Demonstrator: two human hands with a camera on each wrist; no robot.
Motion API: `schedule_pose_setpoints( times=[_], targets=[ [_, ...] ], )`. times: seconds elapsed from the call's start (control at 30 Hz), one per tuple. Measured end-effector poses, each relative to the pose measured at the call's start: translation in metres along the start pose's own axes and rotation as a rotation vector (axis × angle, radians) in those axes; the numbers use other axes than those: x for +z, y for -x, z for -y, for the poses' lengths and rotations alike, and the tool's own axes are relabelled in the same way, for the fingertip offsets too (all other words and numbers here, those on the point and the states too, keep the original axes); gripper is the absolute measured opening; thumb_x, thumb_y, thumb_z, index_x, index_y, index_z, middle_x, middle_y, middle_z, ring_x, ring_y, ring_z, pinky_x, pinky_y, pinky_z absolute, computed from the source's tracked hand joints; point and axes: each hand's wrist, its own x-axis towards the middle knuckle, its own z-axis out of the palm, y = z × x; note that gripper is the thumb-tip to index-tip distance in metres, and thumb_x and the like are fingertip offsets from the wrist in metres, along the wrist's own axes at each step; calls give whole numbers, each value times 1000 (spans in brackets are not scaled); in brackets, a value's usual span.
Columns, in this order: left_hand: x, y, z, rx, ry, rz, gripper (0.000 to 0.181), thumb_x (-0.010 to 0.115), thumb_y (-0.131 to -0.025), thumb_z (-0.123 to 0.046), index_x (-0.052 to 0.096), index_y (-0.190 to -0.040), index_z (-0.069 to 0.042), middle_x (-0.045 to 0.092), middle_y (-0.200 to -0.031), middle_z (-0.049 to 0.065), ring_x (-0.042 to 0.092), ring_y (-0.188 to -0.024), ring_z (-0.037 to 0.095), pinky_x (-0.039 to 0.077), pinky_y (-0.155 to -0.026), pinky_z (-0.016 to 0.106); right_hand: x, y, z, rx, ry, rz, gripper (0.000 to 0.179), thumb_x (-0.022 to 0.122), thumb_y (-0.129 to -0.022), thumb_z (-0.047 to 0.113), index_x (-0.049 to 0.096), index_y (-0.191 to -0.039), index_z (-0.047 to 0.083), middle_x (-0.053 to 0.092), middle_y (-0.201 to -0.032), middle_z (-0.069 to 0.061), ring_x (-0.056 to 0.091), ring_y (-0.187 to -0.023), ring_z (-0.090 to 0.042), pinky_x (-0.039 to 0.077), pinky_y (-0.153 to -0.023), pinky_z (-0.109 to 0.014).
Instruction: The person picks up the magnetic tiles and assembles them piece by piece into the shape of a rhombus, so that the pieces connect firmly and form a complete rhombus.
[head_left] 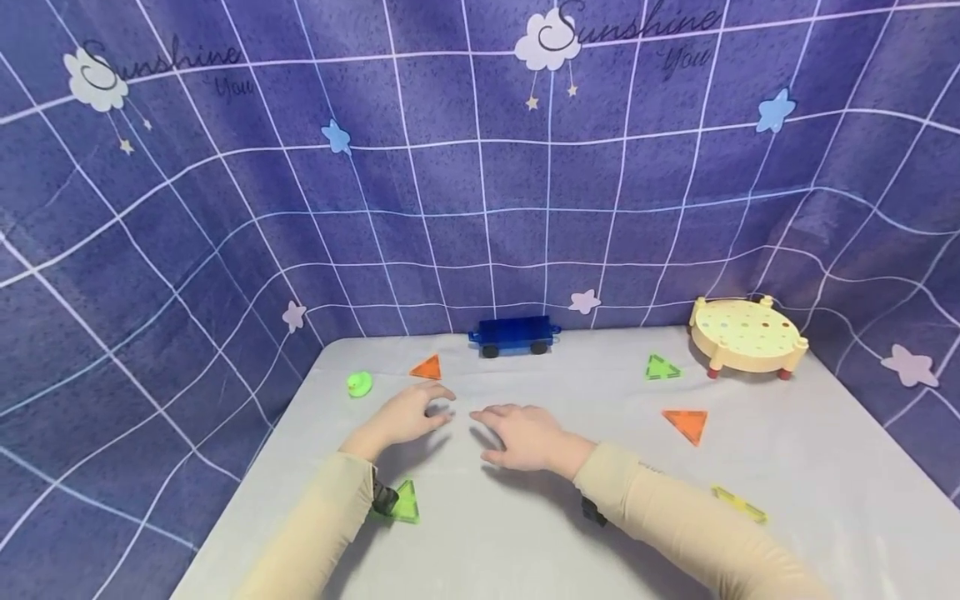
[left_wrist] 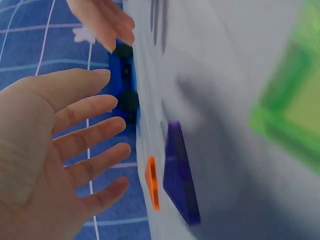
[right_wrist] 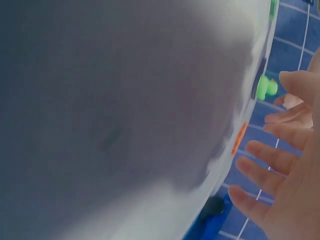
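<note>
While both arms reach forward over the pale grey tablecloth, the left hand and the right hand hover close to each other near the middle of the table, palms down. Both hands hold nothing; the fingers are relaxed and spread a little, which the two wrist views show clearly. The fingertips of the two hands are near but do not touch.

Just beyond the left hand lies a small orange plastic triangle tile, and in the left wrist view a dark purple triangle tile lies flat on the cloth beside it, under the fingers. A small bright green round toy stands to the left of the orange tile. Behind the hands, at the far edge, a translucent blue toy cart with black wheels stands against the blue checked backdrop cloth.

A green triangle tile lies partly under the left sleeve. On the right side lie another green triangle tile, a bigger orange triangle tile and a yellow flat tile near the right forearm. A round wooden board with holes and red feet stands in the far right corner.
</note>
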Motion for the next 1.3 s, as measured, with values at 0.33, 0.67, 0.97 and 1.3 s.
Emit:
schedule_pose_setpoints(
  times=[0.33,0.67,0.97,1.3],
  targets=[
    [0,4,30,-50,19,-5,49,80,-89,-24,66,-127,3,65,-125,20,60,-120,38,43,-107,53,-2,2,20,-77,-15,13,72,67,-93,53,47,-154,21,53,-150,-8,56,-130,-28,52,-97,-49],
    [4,29,56,-138,-11,5,61,82,-86,-29,62,-134,3,59,-135,26,53,-127,45,36,-111,58,14,-11,42,-395,-67,113,74,64,-97,50,38,-159,19,40,-159,-13,39,-145,-24,32,-116,-35],
    [13,36,53,-90,-7,-40,50,84,-83,-18,67,-127,0,65,-120,18,62,-111,38,47,-100,55,25,-18,58,-603,1,196,63,58,-103,41,37,-160,23,33,-163,-5,35,-147,-22,28,-118,-31],
    [16,34,52,-101,36,-60,49,84,-83,-13,67,-127,0,65,-119,18,65,-101,34,53,-91,50,22,-14,61,-646,88,172,57,60,-103,34,43,-157,27,35,-163,0,38,-145,-21,33,-115,-29]
  ],
)
